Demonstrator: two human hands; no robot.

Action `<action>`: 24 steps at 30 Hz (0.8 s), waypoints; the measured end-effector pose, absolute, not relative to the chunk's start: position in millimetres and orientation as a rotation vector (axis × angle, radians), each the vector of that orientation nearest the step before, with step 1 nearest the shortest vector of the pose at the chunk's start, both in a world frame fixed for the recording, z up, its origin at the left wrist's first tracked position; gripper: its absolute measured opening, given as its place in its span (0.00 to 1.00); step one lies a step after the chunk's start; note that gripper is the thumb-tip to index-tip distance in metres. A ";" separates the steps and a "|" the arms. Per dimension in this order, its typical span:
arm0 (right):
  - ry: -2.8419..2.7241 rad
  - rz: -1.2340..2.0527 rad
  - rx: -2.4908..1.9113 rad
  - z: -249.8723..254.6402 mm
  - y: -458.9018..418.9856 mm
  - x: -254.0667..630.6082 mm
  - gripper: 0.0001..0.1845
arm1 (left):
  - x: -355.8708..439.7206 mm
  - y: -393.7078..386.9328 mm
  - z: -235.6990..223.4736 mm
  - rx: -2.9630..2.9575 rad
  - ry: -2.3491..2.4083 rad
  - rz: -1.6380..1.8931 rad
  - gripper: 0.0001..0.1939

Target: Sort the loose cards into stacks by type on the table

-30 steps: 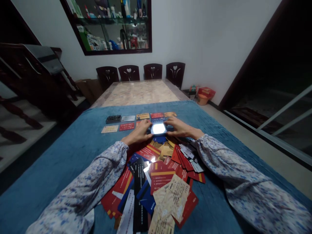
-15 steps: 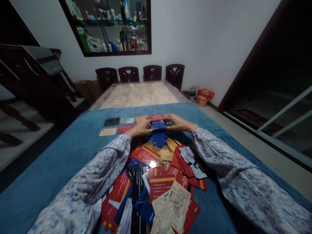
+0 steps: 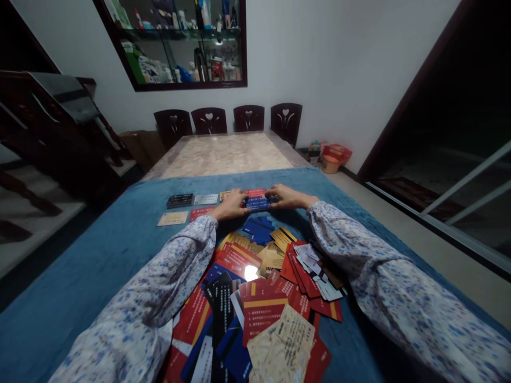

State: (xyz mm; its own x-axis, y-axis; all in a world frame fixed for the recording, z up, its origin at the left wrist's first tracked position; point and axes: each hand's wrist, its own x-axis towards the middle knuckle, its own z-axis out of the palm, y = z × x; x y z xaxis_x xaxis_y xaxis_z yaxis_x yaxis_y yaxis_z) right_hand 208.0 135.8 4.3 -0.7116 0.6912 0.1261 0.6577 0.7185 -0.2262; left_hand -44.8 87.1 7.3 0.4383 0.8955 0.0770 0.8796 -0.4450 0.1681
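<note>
Between my two hands is a stack of blue cards (image 3: 257,203), low over the cloth. My left hand (image 3: 231,205) grips its left end, and my right hand (image 3: 288,197) grips its right end; both hands are closed on it. Just behind the stack lies a red card (image 3: 254,192). To the left, a black card stack (image 3: 180,200), a silver card (image 3: 206,199), a cream card (image 3: 173,218) and a red card (image 3: 200,213) lie in two rows. A yellow card (image 3: 224,196) is partly hidden by my left hand. Nearer me, loose blue cards (image 3: 259,229) lie below the hands.
A large mixed pile of cards (image 3: 263,306) spreads between my forearms on the blue cloth (image 3: 99,266). Beyond it is the bare marble-like tabletop (image 3: 235,151), with several dark chairs (image 3: 209,121) behind. An orange bucket (image 3: 330,164) stands on the floor at right.
The blue stack sits slightly lower and flatter between my hands. My right hand has shifted a little left, and the view has moved slightly.
</note>
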 end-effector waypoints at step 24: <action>-2.774 0.272 -1.029 -4.5 142.6 206.6 0.19 | -40.7 89.4 7.0 2.593 1.591 0.148 0.20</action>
State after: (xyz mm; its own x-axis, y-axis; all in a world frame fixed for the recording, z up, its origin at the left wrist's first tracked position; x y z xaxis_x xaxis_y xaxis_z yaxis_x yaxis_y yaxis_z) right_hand 206.6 142.6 -4.5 -0.7472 0.6577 0.0955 0.6266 0.7451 -0.2286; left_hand -40.7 89.4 7.0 0.4505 0.8922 0.0323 0.8829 -0.4506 0.1322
